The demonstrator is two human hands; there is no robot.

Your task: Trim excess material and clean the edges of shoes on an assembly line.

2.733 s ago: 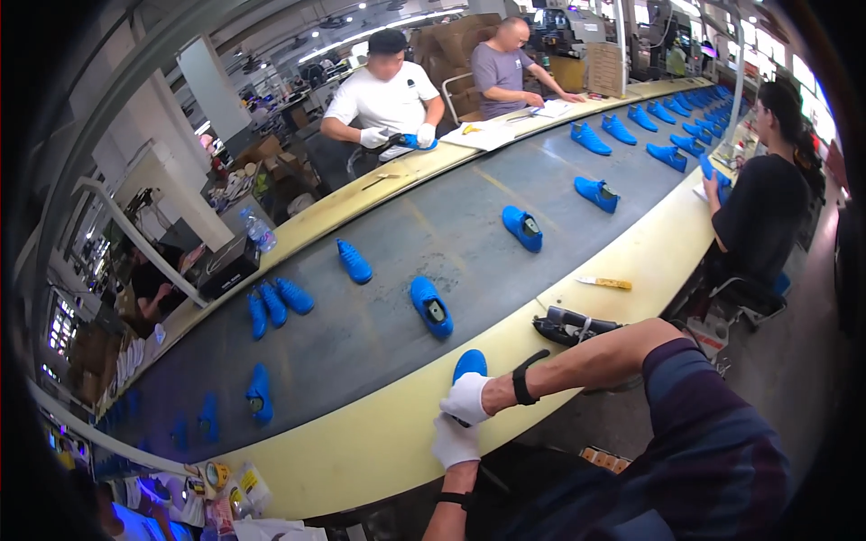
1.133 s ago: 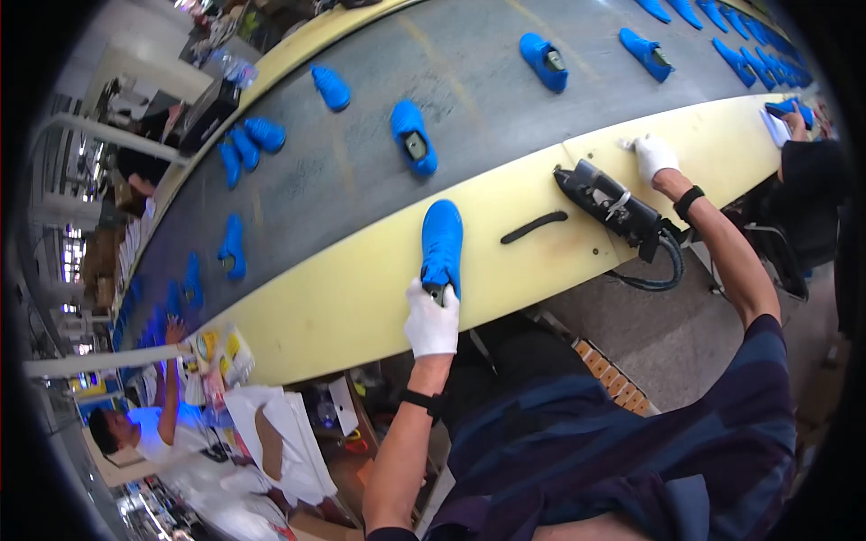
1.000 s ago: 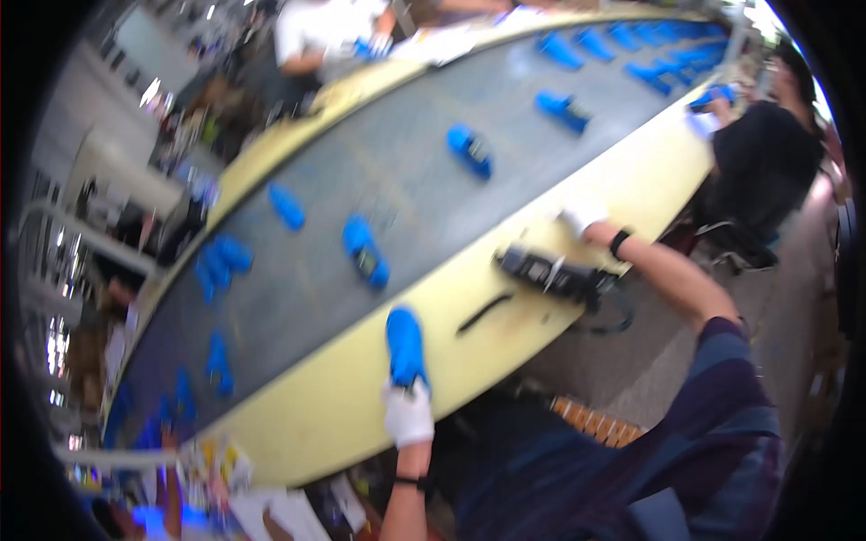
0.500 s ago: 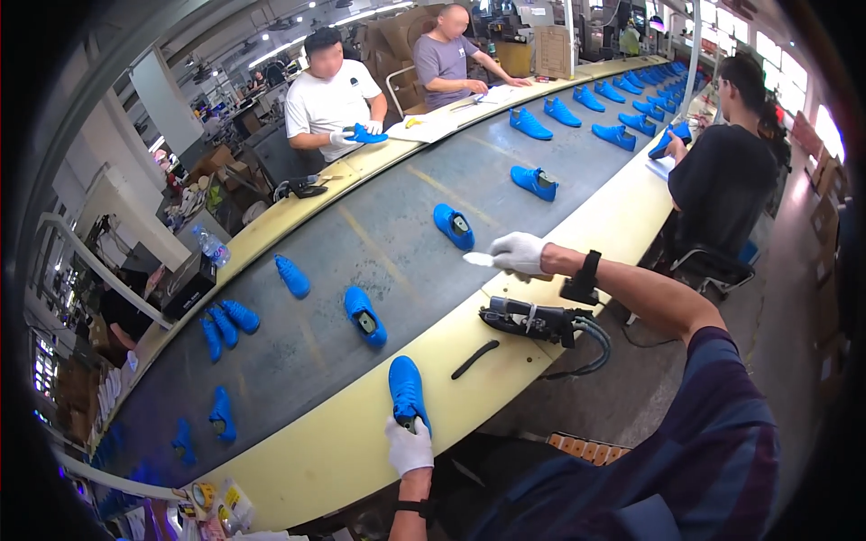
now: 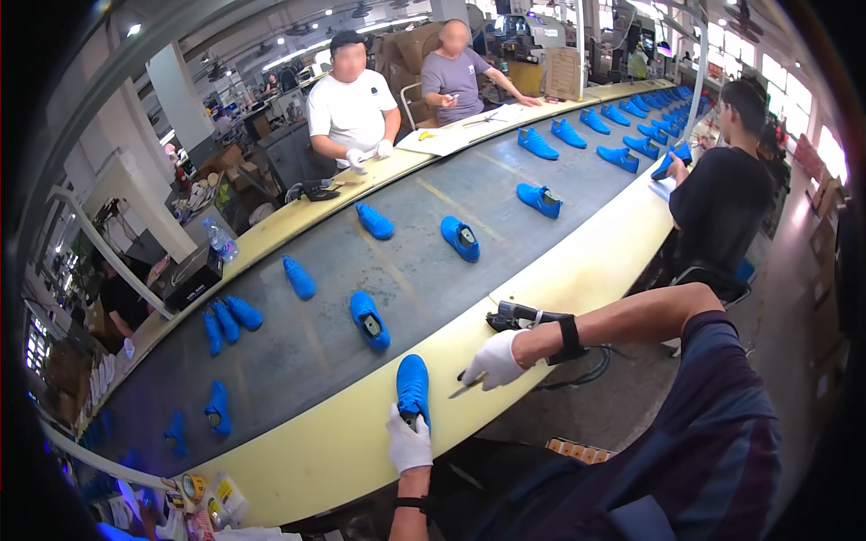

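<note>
A blue lace-up shoe (image 5: 412, 383) rests on the pale yellow worktop, toe pointing away from me. My left hand (image 5: 410, 442), in a white glove, grips it at the heel opening, where something dark shows inside. To the right of the shoe is my white-gloved right hand (image 5: 496, 360), closed around a thin, pointed, blade-like tool (image 5: 465, 389). The tool's tip points down-left toward the shoe, apart from it. My fingers hide most of the tool's length. The small black curved stick that lay on the worktop is mostly covered by this hand.
Beyond the worktop runs a grey conveyor belt (image 5: 298, 361) with several blue shoes, including one nearby (image 5: 370, 321). A black handheld device (image 5: 519, 313) with a hose lies beyond my right wrist. Two people stand across the belt; another sits at right holding a shoe (image 5: 669, 162).
My right hand has come down and left from the belt edge to beside the shoe. The co-worker in white has let go of a shoe, now on the belt. My left hand keeps its grip.
</note>
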